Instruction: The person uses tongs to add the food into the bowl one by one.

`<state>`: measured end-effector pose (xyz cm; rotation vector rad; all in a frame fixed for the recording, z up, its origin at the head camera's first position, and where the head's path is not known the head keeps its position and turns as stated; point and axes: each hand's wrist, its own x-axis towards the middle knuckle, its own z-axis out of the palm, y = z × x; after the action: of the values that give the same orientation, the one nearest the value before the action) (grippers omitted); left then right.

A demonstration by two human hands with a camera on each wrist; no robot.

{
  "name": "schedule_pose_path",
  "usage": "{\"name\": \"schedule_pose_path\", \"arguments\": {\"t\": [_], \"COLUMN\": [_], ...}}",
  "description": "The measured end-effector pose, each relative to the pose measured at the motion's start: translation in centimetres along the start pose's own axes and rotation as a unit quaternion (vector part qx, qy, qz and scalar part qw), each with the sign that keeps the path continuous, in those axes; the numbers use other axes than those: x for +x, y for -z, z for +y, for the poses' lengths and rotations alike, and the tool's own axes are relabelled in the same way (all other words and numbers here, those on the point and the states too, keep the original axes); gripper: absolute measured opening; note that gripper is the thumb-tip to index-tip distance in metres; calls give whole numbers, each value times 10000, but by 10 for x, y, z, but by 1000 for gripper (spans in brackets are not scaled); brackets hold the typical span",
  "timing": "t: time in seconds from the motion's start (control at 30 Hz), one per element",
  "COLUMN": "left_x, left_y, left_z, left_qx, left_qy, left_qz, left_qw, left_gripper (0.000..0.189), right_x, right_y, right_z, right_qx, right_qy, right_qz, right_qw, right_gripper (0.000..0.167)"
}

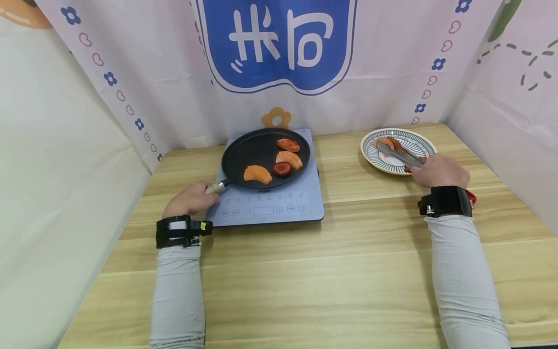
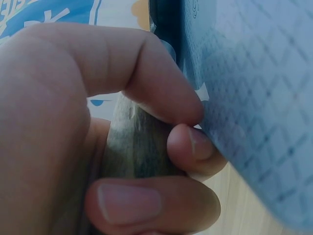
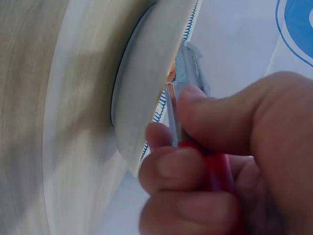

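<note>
My left hand [image 1: 189,198] grips the wooden handle [image 2: 132,142] of a flat black frying pan [image 1: 246,152], fingers curled around it. In the pan lie a few orange slices that look like salmon [image 1: 258,174] and a small dark-red round piece [image 1: 281,168]. Over at the right, my right hand [image 1: 442,170] holds metal tongs [image 1: 397,153] with red grips [image 3: 217,171]. The tongs' tips reach over a blue-patterned plate [image 1: 369,159], right at an orange piece [image 1: 384,142]. Reddish-brown pieces [image 1: 396,144] lie beside it, partly hidden by the tongs and hand.
The pan stands on a pale induction cooker [image 1: 311,206] with touch controls along its front. Both cooker and plate are on a wooden table [image 1: 327,286]. A printed white cloth [image 1: 165,72] hangs close behind, and pale walls close off both sides.
</note>
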<state>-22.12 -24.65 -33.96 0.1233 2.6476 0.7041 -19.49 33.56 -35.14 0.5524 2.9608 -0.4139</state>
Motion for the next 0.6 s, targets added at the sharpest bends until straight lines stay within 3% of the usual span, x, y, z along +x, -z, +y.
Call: {"name": "schedule_pose_path", "arguments": {"t": [0.2, 0.6], "left_x": [0, 3], "left_y": [1, -2], "left_z": [0, -4], "left_qx": [-1, -42], "left_qy": [-24, -140], "left_qz": [75, 106], "left_qw": [10000, 9998], "left_gripper": [31, 28], "right_x": [1, -12], "right_y": [2, 17], "right_z": [3, 8], "right_qx": [85, 4], "right_qy": [-3, 62], "right_qz": [64, -131], "right_qw": [9999, 9999], "right_gripper": [57, 79]}}
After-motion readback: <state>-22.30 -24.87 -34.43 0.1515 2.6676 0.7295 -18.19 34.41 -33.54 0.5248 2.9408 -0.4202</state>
